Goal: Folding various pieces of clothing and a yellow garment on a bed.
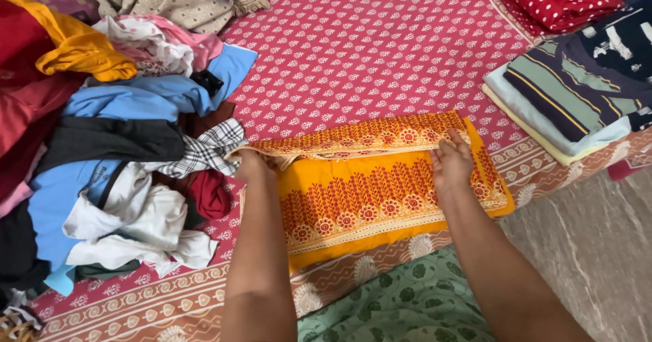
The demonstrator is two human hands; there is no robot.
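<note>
Two hands on the orange patterned cloth [370,192], mid-frame on the bed [367,50]. Our left hand [250,165] pinches its folded top edge; our right hand [451,162] lies flat, fingers [454,140] extended, pressing the right end.

Single head-worn view: looks steeply down, close, over near edge of bed [380,36], floor at right
</note>
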